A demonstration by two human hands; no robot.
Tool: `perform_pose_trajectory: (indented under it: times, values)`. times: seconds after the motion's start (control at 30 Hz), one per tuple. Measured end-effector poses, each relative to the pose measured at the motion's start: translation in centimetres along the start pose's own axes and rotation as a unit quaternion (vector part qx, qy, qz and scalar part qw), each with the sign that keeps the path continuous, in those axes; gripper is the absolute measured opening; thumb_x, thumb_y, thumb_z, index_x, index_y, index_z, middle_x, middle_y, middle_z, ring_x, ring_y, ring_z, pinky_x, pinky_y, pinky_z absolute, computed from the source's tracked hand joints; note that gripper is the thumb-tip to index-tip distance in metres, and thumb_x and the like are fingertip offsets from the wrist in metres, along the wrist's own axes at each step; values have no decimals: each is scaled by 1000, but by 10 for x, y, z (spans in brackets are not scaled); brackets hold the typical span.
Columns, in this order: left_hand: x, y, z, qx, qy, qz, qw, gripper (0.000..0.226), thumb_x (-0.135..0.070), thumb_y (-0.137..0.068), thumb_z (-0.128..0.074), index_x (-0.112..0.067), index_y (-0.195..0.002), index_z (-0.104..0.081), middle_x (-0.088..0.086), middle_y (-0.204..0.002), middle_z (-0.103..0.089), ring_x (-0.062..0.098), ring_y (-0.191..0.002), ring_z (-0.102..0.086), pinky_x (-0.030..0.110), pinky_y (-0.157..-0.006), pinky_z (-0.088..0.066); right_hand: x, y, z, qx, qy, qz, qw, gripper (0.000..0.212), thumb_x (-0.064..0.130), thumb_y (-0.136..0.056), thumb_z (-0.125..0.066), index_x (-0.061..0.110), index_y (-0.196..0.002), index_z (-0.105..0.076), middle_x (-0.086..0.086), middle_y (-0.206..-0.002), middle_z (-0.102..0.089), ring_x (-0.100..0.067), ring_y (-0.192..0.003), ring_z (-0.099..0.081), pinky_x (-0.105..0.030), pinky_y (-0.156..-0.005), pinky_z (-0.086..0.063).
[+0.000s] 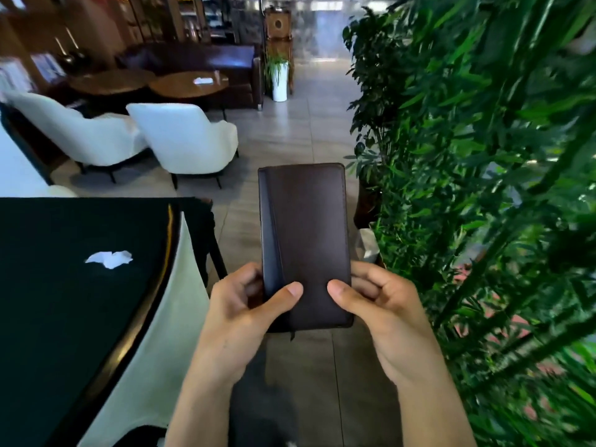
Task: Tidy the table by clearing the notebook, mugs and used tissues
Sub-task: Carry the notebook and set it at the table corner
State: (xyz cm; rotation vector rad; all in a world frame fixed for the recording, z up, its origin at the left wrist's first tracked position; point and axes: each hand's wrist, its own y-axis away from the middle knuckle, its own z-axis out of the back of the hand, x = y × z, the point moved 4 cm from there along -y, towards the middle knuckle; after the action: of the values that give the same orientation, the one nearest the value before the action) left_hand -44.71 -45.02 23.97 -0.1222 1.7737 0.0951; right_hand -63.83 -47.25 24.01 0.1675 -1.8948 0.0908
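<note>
Holding one closed notebook (304, 243), left hand (238, 314) and right hand (383, 314) gripping it, one tissue (109, 259) on table (48, 317)

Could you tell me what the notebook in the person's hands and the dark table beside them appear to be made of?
The notebook, held by the left hand and right hand, looks like dark brown leather or leatherette: smooth cover with a soft matte sheen. The table appears glossy black, perhaps lacquered wood or glass; its rounded edge reflects light sharply.

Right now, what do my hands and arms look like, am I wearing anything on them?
Both the left hand and right hand are bare: no gloves, rings, watch or bracelets show. The forearms are uncovered too, with no sleeves in view down to the picture's bottom edge.
</note>
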Motion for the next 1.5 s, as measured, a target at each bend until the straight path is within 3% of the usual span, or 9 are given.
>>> perform_pose_trajectory:
  times: [0.13,0.37,0.6,0.73,0.9,1.03,1.13,1.27,1.5]
  values:
    - [1,-35,14,2,18,-4,1000,37,-30,-71,-85,-15,-104,-82,12,-103,-84,24,-95,-81,25,-74,-63,-4,-38,-12,1,8,-8,1000,31,12,-82,-78,10,-113,-78,-16,-104,-82,-31,-101,-79,-30,-83,-62]
    - [12,-104,35,-16,5,6,1000,35,-28,-75,-85,-14,-106,-82,13,-104,-84,25,-95,-81,26,-74,-63,-26,-114,-23,3,6,-34,999,25,12,-81,-79,16,-106,-81,-13,-103,-83,-28,-99,-80,-30,-81,-63]
    - [30,-204,31,-43,-22,18,999,33,-31,-76,-85,-18,-107,-83,11,-110,-84,27,-103,-80,30,-80,-64,-38,-223,-6,13,11,-49,999,24,8,-84,-80,13,-107,-80,-11,-102,-83,-27,-97,-80,-29,-80,-63]
    - [31,-277,15,-44,-8,17,999,30,-25,-81,-84,-19,-111,-83,11,-114,-83,28,-108,-79,30,-82,-64,-34,-301,9,20,22,-43,999,25,7,-85,-80,11,-110,-79,-11,-102,-83,-28,-98,-80,-35,-85,-64]
    - [28,-359,-4,-64,-17,10,998,30,-12,-87,-77,-14,-117,-81,13,-116,-82,30,-109,-79,32,-85,-64,-20,-396,25,42,13,-57,997,20,3,-86,-81,21,-95,-82,-6,-99,-84,-22,-93,-81,-26,-76,-63]
    - [22,-397,-6,-86,-29,-7,996,28,-14,-88,-79,-13,-116,-80,13,-114,-82,27,-107,-79,29,-83,-63,-18,-451,24,70,10,-58,996,22,-3,-87,-77,15,-100,-81,-6,-96,-84,-19,-89,-81,-22,-71,-62]
    - [22,-416,9,-119,-39,-7,992,33,-25,-82,-81,-13,-112,-81,15,-110,-83,29,-103,-80,32,-81,-64,-29,-481,11,104,11,-69,992,24,-4,-88,-76,11,-106,-80,-8,-98,-84,-21,-91,-81,-24,-73,-62]
    - [28,-436,39,-176,-64,8,982,38,-32,-78,-83,-12,-110,-80,17,-108,-82,36,-104,-78,46,-87,-65,-49,-519,-16,144,35,-87,985,23,-4,-89,-75,8,-108,-79,-6,-98,-84,-20,-92,-81,-23,-73,-61]
    - [24,-478,113,-250,-66,-14,966,37,-30,-80,-83,-14,-113,-80,13,-109,-83,33,-102,-79,40,-83,-66,-78,-591,-99,228,55,-95,967,28,-6,-91,-71,18,-101,-81,-1,-100,-84,-13,-95,-80,-18,-76,-59]
